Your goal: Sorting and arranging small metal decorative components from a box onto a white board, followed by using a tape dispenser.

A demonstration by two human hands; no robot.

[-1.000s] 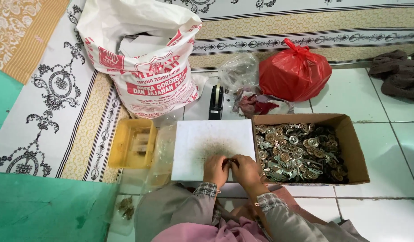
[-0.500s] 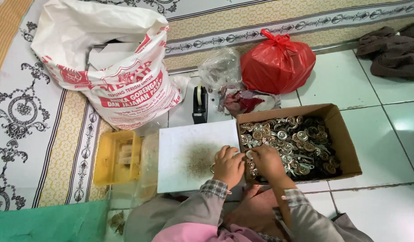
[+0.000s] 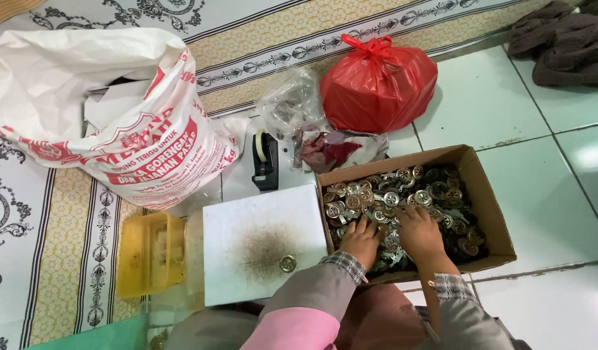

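Both my hands are inside a brown cardboard box full of several small round metal pieces. My left hand rests palm down on the pieces near the box's left wall, fingers spread. My right hand lies beside it, fingers dug into the pile. Whether either hand has hold of a piece is hidden. One round metal piece lies alone on a white square board, by a dark smudge, left of the box.
A yellow plastic tray sits left of the board. A large white and red sack lies at the back left, with a black tape dispenser, a clear bag and a tied red bag behind the box. Dark cloth lies far right.
My hands have moved right, from the white board into the cardboard box. One metal piece now lies on the board. The view has shifted closer and to the right.
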